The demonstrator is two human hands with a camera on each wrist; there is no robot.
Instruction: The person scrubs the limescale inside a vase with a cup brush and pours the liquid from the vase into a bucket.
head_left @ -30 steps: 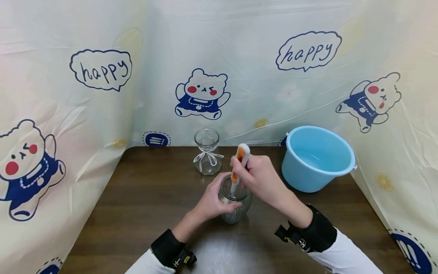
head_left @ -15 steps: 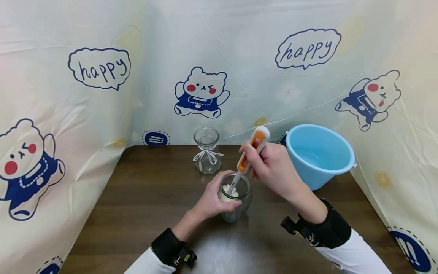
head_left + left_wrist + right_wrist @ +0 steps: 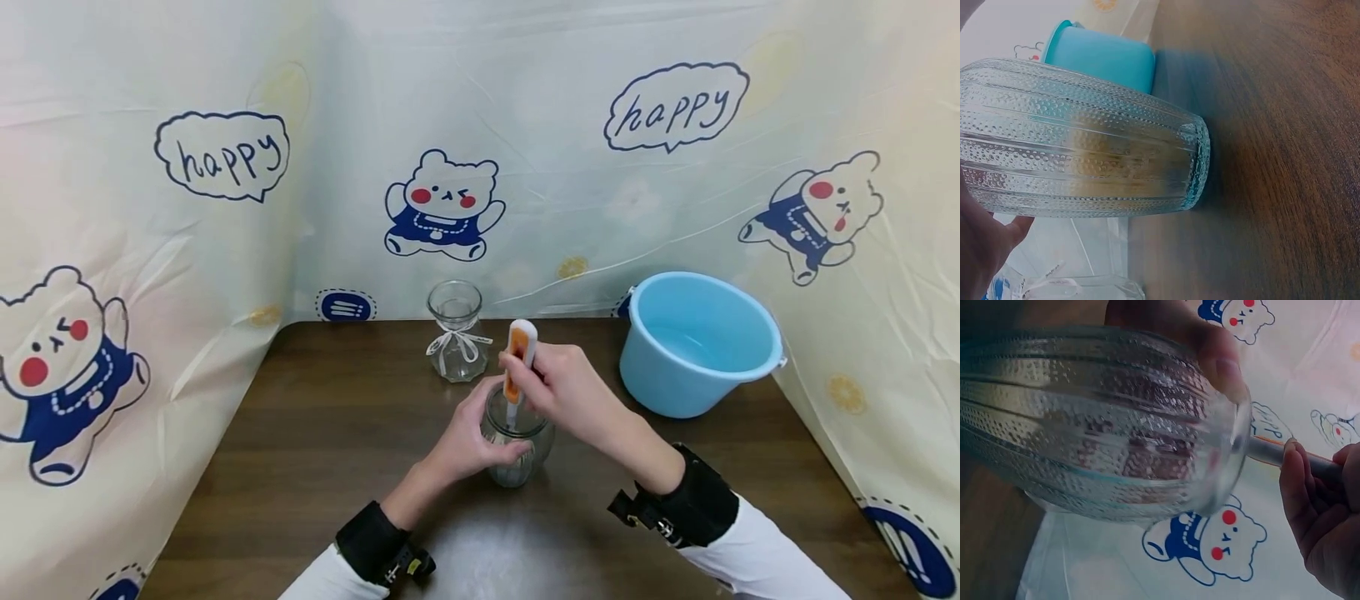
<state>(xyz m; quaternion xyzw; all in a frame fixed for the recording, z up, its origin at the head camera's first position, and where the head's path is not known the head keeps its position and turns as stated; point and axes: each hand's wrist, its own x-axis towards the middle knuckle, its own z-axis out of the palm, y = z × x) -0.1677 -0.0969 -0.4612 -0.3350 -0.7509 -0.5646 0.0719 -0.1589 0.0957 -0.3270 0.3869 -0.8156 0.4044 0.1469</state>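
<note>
A ribbed, dimpled glass jar [image 3: 516, 473] stands upright on the table, gripped near its rim by my left hand [image 3: 467, 435]. From above, my right hand [image 3: 568, 390] holds the orange and white handle of a bottle brush [image 3: 518, 350], which reaches down through the jar's mouth. In the left wrist view, the brush head shows as a blurred yellowish shape through the lower wall of the jar [image 3: 1035, 134]. The right wrist view has the grey brush shaft [image 3: 1266, 451] entering at the rim, with my right fingers around the handle.
Behind the jar stands a second glass jar [image 3: 457, 362] with a white ribbon bow at its neck. A light blue bucket [image 3: 667, 383] sits at the back right of the brown wooden table [image 3: 337, 433]. Printed cloth [image 3: 555, 208] hangs around the back and sides.
Half a second ago my right hand had drawn the brush up, its cream head near the jar's mouth. Now the brush is back down inside. My left hand keeps its place on the jar.
</note>
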